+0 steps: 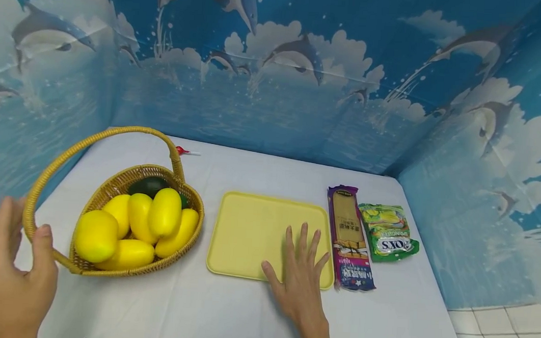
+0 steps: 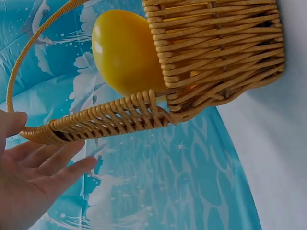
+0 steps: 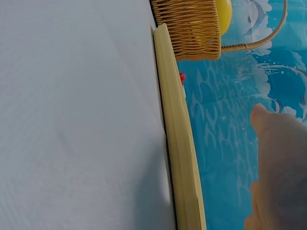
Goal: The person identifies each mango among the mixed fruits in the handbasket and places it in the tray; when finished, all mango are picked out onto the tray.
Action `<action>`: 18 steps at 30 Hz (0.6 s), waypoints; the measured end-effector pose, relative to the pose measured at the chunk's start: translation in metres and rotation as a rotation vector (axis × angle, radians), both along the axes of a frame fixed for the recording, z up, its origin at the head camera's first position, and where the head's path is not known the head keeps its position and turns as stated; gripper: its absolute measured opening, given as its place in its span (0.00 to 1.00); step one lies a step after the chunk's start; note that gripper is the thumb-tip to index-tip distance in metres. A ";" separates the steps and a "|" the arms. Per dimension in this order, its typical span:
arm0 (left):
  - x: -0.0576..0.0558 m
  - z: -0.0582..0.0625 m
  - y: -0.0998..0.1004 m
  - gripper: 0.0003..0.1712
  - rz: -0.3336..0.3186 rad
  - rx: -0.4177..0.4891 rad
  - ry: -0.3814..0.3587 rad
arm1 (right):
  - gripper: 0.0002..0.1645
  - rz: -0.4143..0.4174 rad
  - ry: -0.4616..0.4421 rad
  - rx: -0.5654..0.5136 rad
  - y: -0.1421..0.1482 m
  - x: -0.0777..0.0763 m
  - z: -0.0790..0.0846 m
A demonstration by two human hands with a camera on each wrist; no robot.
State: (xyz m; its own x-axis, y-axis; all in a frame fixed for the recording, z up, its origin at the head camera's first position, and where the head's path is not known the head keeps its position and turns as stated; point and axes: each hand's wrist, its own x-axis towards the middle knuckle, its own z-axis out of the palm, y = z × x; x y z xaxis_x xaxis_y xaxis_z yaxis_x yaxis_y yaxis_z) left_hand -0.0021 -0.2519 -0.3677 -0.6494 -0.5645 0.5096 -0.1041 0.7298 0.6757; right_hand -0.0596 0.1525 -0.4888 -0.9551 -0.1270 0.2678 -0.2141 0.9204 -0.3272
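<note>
Evidently, the basket is loaded: several yellow fruits lie in it with a dark green one, and it stands on the tabletop left of the yellow tray. Its handle passes between the thumb and fingers of the left hand, which are well parted rather than wrapped round it. The grip thus looks incomplete; whether it is forming or being released cannot be told. The right hand hovers over the tray, fingers spread wide and holding nothing; moving the basket seems not yet under way.

Blur softens the left fingertips in the head view, so firm contact is uncertain, and the left wrist view cuts that hand off. Fruit hides most of the basket's floor and part of something green. The right wrist view shows the tray only edge-on.
</note>
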 end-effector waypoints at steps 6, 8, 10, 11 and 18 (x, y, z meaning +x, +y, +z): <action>-0.004 -0.009 -0.004 0.26 -0.002 0.030 0.001 | 0.58 -0.013 -0.020 0.019 0.000 0.004 0.001; -0.005 -0.010 -0.003 0.27 -0.003 0.035 0.010 | 0.58 -0.019 -0.032 0.020 0.000 0.004 0.002; -0.005 -0.010 -0.002 0.28 -0.012 0.044 0.030 | 0.59 -0.021 -0.039 0.020 -0.001 0.004 0.005; -0.005 -0.010 -0.002 0.28 -0.017 0.051 0.041 | 0.59 -0.020 -0.042 0.018 -0.001 0.004 0.006; -0.003 -0.009 0.000 0.24 -0.042 0.084 0.108 | 0.60 0.033 -0.063 -0.031 -0.008 -0.005 0.028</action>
State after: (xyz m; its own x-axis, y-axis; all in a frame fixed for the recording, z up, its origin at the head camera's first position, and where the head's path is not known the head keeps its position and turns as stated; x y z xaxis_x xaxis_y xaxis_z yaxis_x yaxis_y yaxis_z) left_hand -0.0054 -0.2523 -0.3772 -0.6173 -0.5816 0.5298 0.0020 0.6722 0.7403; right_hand -0.0642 0.1444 -0.4607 -0.9656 -0.1516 0.2115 -0.2225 0.9023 -0.3692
